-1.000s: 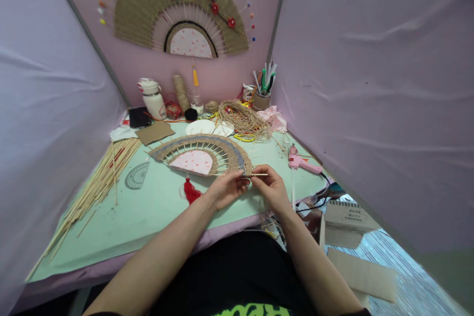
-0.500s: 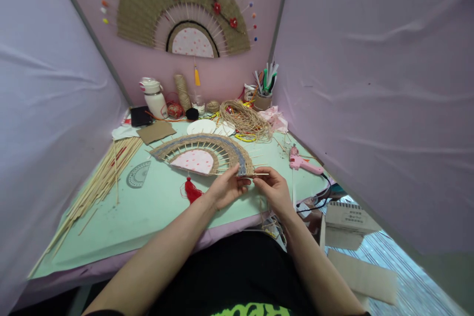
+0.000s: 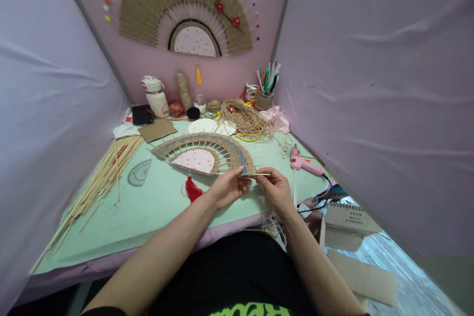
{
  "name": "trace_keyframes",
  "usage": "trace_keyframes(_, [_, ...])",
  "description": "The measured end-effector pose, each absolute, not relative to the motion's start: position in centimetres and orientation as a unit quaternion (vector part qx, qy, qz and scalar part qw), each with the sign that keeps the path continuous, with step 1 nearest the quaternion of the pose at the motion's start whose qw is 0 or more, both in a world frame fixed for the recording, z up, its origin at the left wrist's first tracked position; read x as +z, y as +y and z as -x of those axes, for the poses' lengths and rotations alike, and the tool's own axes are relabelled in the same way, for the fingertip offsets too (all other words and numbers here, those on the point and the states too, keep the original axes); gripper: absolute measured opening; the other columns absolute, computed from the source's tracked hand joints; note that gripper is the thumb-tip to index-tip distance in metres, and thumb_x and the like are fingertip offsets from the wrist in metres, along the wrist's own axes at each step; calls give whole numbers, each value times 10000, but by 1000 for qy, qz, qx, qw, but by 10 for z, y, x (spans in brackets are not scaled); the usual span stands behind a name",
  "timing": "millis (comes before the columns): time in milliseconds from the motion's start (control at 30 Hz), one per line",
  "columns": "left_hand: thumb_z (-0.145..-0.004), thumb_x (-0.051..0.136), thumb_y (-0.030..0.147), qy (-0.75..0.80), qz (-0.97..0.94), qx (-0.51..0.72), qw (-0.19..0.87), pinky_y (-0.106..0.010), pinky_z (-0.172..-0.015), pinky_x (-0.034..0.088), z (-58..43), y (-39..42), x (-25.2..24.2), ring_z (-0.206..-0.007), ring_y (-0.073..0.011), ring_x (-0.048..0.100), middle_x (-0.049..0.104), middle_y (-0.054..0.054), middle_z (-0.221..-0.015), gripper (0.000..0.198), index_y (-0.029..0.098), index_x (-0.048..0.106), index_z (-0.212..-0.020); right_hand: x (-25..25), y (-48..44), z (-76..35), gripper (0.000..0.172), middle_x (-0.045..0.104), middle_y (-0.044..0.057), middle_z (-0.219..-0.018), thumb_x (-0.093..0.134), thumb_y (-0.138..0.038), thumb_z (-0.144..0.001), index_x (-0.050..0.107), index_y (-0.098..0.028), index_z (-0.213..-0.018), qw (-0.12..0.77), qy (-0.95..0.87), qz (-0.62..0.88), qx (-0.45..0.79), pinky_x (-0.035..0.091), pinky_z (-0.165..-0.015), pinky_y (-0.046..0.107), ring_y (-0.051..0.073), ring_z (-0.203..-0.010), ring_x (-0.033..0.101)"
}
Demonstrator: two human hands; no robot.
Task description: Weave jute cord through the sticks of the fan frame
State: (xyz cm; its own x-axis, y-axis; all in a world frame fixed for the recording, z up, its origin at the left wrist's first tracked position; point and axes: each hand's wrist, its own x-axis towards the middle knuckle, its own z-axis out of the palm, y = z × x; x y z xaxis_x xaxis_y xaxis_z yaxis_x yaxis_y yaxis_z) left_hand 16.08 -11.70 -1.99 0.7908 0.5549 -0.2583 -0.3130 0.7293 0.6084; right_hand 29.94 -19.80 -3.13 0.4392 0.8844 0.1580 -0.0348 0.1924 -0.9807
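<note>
A half-round woven fan (image 3: 222, 144) of tan twine with a grey-blue band lies on the table, its thin sticks poking past the weave. Its core is a pink-dotted half circle (image 3: 196, 160), and a red tassel (image 3: 192, 189) hangs from the base. My left hand (image 3: 228, 188) grips the fan's lower right end, thumb on top and fingers curled beneath. At the same corner, my right hand (image 3: 276, 186) pinches around the end stick; twine strands trail below it, and what exactly lies between the fingertips is too small to make out.
Bamboo sticks (image 3: 96, 182) and a protractor (image 3: 139, 173) lie left. A pink glue gun (image 3: 305, 162) rests right, its cord over the edge. Behind are a twine coil (image 3: 246, 119), white bottle (image 3: 155, 96), cardboard (image 3: 157, 130) and tool cup (image 3: 264, 101). A large flowered fan (image 3: 138, 15) hangs on the back wall.
My right hand's fingers have closed in more tightly at the fan's right corner. My left hand keeps its grip, and the whole view has shifted slightly.
</note>
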Motion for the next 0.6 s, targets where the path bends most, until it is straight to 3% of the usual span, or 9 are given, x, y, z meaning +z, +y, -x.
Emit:
trace_keyframes(367, [-780, 656, 141, 251, -277, 256, 891, -197, -574, 468, -162, -120, -16, -612, -105, 603, 636, -58, -672, 71, 90, 627, -739, -29, -201, -297, 148, 711, 31, -810, 697, -331, -749, 708, -207, -829, 649, -440, 559, 269, 506, -734, 326, 186, -768, 641])
trace_keyframes(600, [-792, 630, 83, 257, -277, 272, 885, -184, -593, 498, -162, -120, -19, -620, -99, 621, 652, -74, -686, 59, 66, 654, -742, -29, -202, -297, 132, 701, 37, -813, 685, -323, -756, 703, -210, -821, 646, -460, 558, 245, 511, -744, 337, 192, -782, 637])
